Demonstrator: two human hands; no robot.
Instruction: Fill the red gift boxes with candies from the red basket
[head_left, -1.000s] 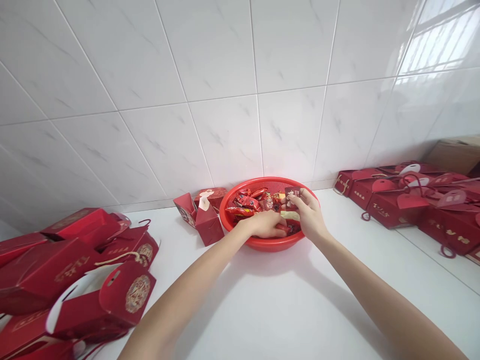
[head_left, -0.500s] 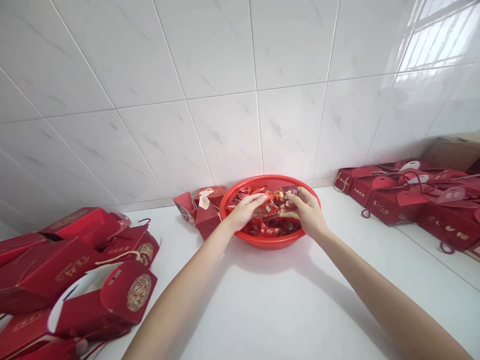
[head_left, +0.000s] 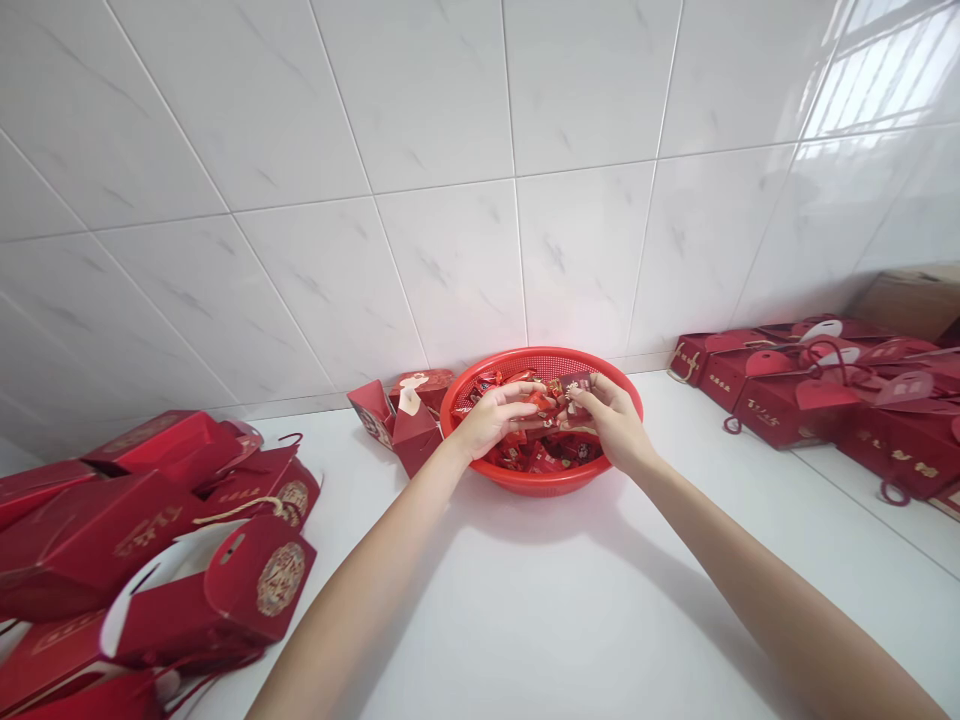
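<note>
A red plastic colander (head_left: 551,487) stands on the white counter, with many red-wrapped candies (head_left: 541,458) in it. My left hand (head_left: 489,422) is over its left side, thumb and fingers curled around a red-wrapped candy (head_left: 541,402). Over the right side, my right hand (head_left: 616,420) pinches a dark red printed packet (head_left: 576,386) between thumb and fingers. Both hands are close together above the heap, and their fingers partly cover what they hold.
Left of the colander, an open red carton (head_left: 414,432) stands against the tiled wall (head_left: 450,270). Red gift boxes (head_left: 225,590) are piled at the near left. More red boxes (head_left: 795,405) with cord handles line the right, a brown cardboard box (head_left: 911,300) behind them.
The fingers of my left hand have lifted and spread slightly around the candy. My right hand has shifted slightly left with the packet. The boxes and colander stay put.
</note>
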